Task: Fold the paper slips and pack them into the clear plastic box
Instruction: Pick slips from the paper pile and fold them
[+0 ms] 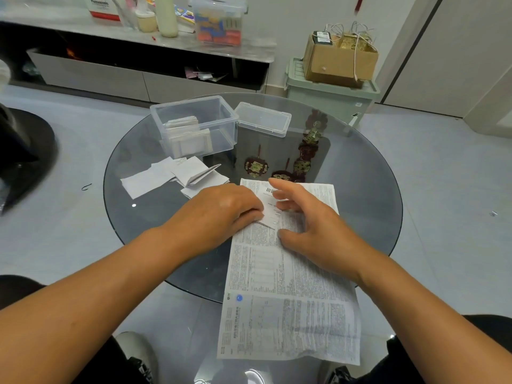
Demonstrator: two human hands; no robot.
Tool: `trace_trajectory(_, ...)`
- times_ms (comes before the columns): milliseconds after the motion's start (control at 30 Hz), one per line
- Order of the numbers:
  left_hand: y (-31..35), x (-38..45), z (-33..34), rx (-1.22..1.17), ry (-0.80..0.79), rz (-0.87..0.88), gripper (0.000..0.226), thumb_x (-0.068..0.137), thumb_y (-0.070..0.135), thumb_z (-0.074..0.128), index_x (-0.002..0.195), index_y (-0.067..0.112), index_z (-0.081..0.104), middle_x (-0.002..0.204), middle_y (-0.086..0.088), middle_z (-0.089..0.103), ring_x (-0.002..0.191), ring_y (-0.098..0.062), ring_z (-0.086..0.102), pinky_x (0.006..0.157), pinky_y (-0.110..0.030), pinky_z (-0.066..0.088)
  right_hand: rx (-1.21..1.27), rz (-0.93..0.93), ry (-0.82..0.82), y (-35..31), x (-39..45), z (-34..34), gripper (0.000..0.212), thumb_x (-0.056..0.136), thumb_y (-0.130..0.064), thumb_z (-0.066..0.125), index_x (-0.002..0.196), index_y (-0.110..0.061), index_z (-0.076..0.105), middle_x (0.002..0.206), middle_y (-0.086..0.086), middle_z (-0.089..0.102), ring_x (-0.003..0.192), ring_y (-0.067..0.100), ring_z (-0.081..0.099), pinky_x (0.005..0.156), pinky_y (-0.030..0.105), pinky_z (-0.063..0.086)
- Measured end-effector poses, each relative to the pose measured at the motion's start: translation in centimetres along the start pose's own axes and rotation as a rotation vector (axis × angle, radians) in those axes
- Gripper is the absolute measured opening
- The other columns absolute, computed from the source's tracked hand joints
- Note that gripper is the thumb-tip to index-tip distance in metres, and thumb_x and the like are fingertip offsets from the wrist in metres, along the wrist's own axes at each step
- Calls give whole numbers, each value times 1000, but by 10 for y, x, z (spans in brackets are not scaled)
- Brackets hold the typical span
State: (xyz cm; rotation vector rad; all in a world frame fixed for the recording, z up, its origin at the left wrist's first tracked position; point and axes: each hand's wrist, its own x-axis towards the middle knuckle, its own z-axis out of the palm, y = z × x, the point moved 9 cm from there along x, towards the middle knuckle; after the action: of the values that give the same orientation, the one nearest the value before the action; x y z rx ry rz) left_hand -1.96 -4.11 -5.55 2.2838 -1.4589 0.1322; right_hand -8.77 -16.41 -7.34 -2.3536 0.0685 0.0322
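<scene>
A long printed paper sheet (291, 314) lies unfolded on the round glass table (360, 189), its near end hanging over the table's edge. My left hand (221, 212) lies knuckles up at the sheet's left edge, its fingers curled onto a raised flap of the paper. Just to the right, my right hand (307, 228) rests on the sheet with fingers spread. The clear plastic box (225, 126) stands open at the table's far left and holds several folded slips (188, 137). More folded and loose slips (171, 176) lie in front of it.
The box's clear lid (263, 119) lies to the right of the box. Red and gold ornaments (302, 162) show through the glass. Beyond the table are a low cabinet (138, 76), a green bin (329, 98) and a cardboard box (338, 59).
</scene>
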Motion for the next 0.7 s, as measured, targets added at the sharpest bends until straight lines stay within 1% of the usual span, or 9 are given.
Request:
trace_trajectory(100, -7, 0, 9, -44, -93, -88, 48, 92, 57, 61, 133, 32, 61, 125, 16, 63, 109, -4, 51, 91, -30, 49, -55, -10, 77, -1, 3, -4, 81, 91, -28, 77, 148, -58, 28, 145, -26, 45, 123, -6, 52, 102, 22, 45)
trace_trajectory(200, -3, 1, 13, 3, -148, -76, 57, 94, 55, 60, 145, 33, 48, 135, 15, 57, 118, -7, 46, 97, -29, 44, -102, -13, 85, -3, 5, -6, 80, 91, -33, 77, 149, -58, 28, 149, -27, 42, 121, -7, 53, 104, 24, 45)
trace_trajectory(300, 7, 7, 8, 109, -108, 36, 44, 99, 43, 56, 140, 28, 56, 122, 8, 65, 110, -13, 55, 88, -25, 44, -74, -32, 37, -5, 4, -4, 82, 90, -33, 77, 148, -60, 26, 150, -31, 39, 126, -9, 50, 105, 24, 42)
trace_trajectory(367, 14, 8, 8, 174, -76, 112, 30, 99, 32, 56, 126, 24, 65, 108, 3, 69, 99, -18, 61, 79, -31, 51, -81, -36, 18, -6, 3, -2, 84, 89, -34, 78, 148, -61, 25, 150, -31, 37, 128, -9, 48, 107, 25, 41)
trace_trajectory(433, 15, 8, 9, 212, -36, 143, 23, 97, 24, 61, 118, 20, 69, 102, 0, 71, 91, -21, 63, 72, -36, 54, -115, -45, 23, -6, 5, 0, 83, 89, -35, 78, 149, -59, 25, 151, -30, 36, 128, -8, 48, 109, 28, 41)
trace_trajectory(500, 12, 7, 6, 158, 26, 133, 24, 96, 22, 65, 120, 20, 69, 101, 1, 72, 90, -19, 64, 70, -28, 51, -137, -57, 53, -7, 6, -1, 81, 90, -35, 77, 150, -56, 27, 150, -28, 38, 126, -7, 50, 110, 30, 43)
trace_trajectory(600, 5, 6, -6, -33, 107, 12, 29, 99, 28, 62, 127, 29, 63, 91, 15, 63, 81, -3, 55, 70, -10, 37, -142, -87, 130, -7, 7, -5, 67, 95, -28, 72, 149, -48, 38, 137, -20, 55, 116, -1, 57, 104, 33, 51)
trace_trajectory(633, 3, 5, -8, -95, 124, -14, 28, 99, 30, 61, 127, 32, 61, 89, 18, 59, 79, 0, 53, 67, -9, 37, -140, -96, 150, -6, 7, -6, 62, 97, -25, 70, 147, -46, 42, 127, -18, 62, 110, 1, 59, 99, 33, 53)
trace_trajectory(700, 5, 3, -5, -197, 84, -47, 29, 98, 36, 62, 127, 36, 59, 93, 19, 60, 84, 1, 55, 70, -11, 43, -131, -97, 187, -4, 7, -9, 52, 98, -24, 69, 142, -45, 50, 108, -18, 68, 101, 3, 62, 92, 34, 56)
